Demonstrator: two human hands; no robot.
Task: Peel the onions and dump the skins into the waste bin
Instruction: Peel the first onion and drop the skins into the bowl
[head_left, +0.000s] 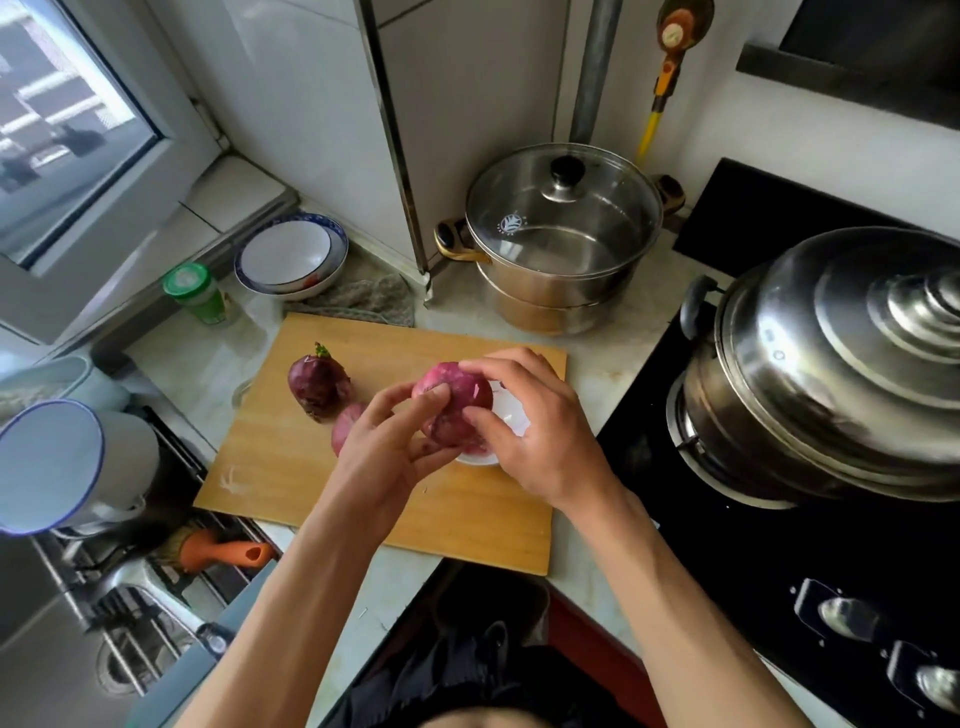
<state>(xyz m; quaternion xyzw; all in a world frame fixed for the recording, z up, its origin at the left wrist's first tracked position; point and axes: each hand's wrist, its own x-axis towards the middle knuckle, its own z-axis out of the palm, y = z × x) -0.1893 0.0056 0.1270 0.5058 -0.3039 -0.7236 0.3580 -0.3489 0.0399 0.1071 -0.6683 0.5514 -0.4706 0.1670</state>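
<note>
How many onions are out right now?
3: a red onion held in both hands, a dark purple sprouting onion on the wooden board, a third onion partly hidden behind the left hand.

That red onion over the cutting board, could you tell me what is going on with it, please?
A person is peeling it. The left hand and the right hand both grip the round red onion above the wooden cutting board and a small white bowl. A dark purple unpeeled onion and another reddish onion lie on the board. No waste bin is in view.
</note>
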